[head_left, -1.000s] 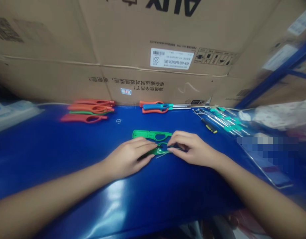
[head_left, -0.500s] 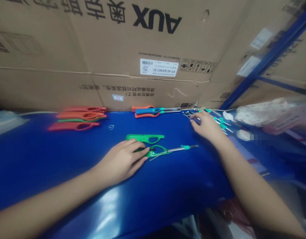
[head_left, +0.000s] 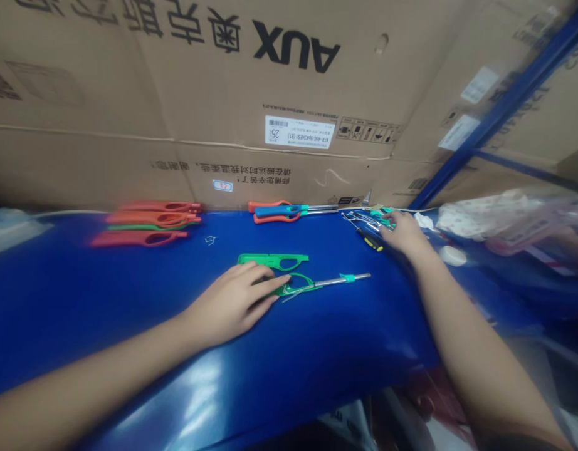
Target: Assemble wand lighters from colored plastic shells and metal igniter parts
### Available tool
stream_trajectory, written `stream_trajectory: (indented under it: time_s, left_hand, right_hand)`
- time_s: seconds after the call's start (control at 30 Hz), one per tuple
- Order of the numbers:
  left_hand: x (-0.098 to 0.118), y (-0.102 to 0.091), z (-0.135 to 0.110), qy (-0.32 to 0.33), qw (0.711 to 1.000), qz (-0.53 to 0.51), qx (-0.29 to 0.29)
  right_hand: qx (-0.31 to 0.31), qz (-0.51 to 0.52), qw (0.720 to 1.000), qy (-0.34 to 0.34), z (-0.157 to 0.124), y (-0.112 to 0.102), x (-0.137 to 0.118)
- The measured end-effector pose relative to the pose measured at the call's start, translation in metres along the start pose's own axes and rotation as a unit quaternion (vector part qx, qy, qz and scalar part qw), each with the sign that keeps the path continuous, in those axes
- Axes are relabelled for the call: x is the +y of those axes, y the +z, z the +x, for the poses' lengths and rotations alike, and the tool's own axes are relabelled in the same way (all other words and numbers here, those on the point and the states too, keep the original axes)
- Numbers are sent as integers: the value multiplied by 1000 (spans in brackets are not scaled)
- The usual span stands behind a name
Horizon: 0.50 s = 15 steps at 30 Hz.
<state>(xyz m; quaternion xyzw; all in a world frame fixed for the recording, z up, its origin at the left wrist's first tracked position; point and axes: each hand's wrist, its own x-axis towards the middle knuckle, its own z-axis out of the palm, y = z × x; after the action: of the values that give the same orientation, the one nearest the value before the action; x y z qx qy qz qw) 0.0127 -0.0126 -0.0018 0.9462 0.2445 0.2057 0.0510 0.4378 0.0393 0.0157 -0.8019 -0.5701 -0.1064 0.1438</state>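
My left hand (head_left: 242,297) is closed on the rear of an open green lighter housing (head_left: 301,279) lying on the table. A metal lighter tube (head_left: 333,281) with a teal clip sticks out of it to the right, and thin wires cross its trigger loop. Just behind lies the other green housing half (head_left: 273,259). Farther back, my right hand (head_left: 406,235) reaches into a pile of metal tubes with teal clips (head_left: 376,216), thumb and fingers slightly apart. Its fingertips are partly hidden. Beside its thumb rests a black and yellow screwdriver (head_left: 371,240).
Red, orange and green housings (head_left: 148,219) are stacked at the back left. Orange and blue lighters (head_left: 282,211) lie by the cardboard box (head_left: 199,94). Small metal bits (head_left: 210,240) sit between them. A white round object (head_left: 452,255) and plastic bags (head_left: 477,213) are at the right.
My right hand has moved right, from over the screwdriver to the teal-clipped tubes, leaving the screwdriver in sight. My left hand stays on the green housing, its index finger straighter.
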Motion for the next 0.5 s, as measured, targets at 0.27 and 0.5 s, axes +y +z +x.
stream_trajectory:
  time_s: [0.27, 0.5]
  left_hand:
    - [-2, 0, 0, -13, 999, 2, -39]
    - [-2, 1, -1, -19, 999, -13, -22]
  right_hand:
    - [21, -35, 999, 12, 24, -1, 9]
    - [-37, -39, 997, -52, 60, 0, 24]
